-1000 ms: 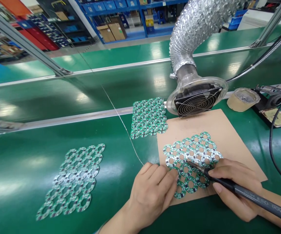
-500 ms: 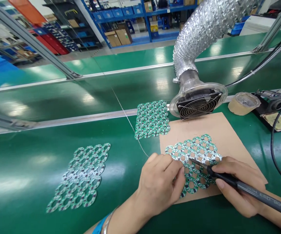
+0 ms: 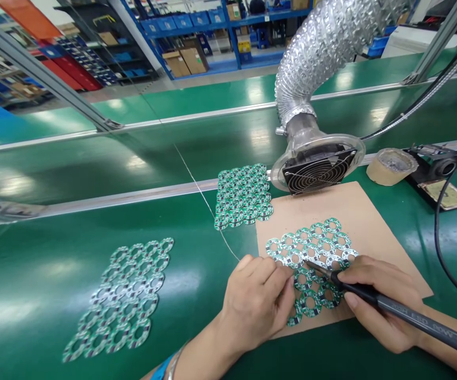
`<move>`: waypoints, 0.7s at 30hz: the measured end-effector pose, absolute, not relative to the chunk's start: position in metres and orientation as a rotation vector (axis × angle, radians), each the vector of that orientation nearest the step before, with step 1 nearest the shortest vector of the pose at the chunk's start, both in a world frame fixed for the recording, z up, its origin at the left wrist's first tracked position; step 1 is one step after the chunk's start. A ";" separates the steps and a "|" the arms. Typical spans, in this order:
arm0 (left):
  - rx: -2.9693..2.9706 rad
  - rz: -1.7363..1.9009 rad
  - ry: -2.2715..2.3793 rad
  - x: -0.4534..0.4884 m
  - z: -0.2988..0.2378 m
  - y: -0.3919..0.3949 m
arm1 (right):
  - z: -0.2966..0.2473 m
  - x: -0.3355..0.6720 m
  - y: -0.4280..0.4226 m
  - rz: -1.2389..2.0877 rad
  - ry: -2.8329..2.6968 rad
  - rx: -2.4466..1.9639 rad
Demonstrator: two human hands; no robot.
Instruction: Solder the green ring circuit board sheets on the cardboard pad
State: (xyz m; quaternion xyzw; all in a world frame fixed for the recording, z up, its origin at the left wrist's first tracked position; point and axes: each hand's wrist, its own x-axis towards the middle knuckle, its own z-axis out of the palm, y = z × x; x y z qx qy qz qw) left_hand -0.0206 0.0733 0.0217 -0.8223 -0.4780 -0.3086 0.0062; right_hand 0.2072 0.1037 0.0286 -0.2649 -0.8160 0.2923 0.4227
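Note:
A panel of ring-shaped green circuit boards (image 3: 310, 303) lies on a sheet of brown cardboard (image 3: 355, 206). My right hand (image 3: 386, 301) grips a black soldering iron (image 3: 406, 316), its tip touching or just above the middle of the panel. My left hand (image 3: 255, 303) is closed at the panel's left edge, pinching a thin solder wire (image 3: 200, 187) that trails up and to the left. The wire's end near the iron tip is hidden by my fingers.
A second ring-board panel (image 3: 121, 295) lies at the left, and a stack of panels (image 3: 244, 195) stands behind. A fume extractor fan (image 3: 319, 171) on a silver duct (image 3: 315, 63) hangs over the cardboard. At right are a round tub (image 3: 392, 166), an iron stand (image 3: 442, 171) and a black cable (image 3: 438, 237).
The view has shifted slightly, so most things appear a little further left. Both hands keep their grips, and the iron tip stays at nearly the same place on the panel.

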 end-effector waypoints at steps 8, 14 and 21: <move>-2.593 -0.932 -1.488 -0.019 0.021 0.076 | 0.029 0.209 0.103 0.746 -2.053 -0.669; -2.594 -0.941 -1.498 -0.020 0.018 0.077 | 0.032 0.208 0.104 0.738 -2.053 -0.670; -2.584 -0.907 -1.518 -0.021 0.018 0.079 | 0.032 0.206 0.105 0.710 -2.041 -0.680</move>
